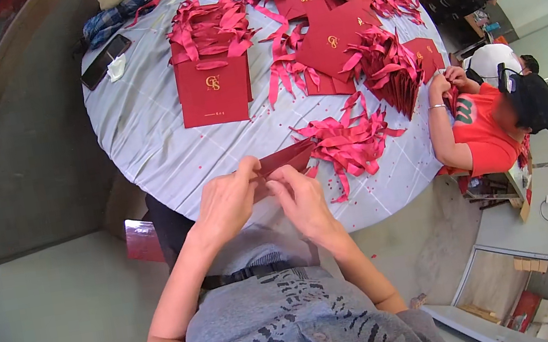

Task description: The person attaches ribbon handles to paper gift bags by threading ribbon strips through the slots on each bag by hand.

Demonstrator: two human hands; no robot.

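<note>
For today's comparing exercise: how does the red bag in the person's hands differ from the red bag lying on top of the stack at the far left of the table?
The held bag is gripped by the left hand and right hand at the table's near edge, seen edge-on; the stacked bag lies flat and untouched. The stacked bag shows a gold emblem; the held bag shows none. Both are dark red.

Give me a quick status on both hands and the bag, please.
Left hand and right hand both gripping the flat red paper bag at the table edge. Loose red ribbons lie right beside it. Nothing blocking.
</note>
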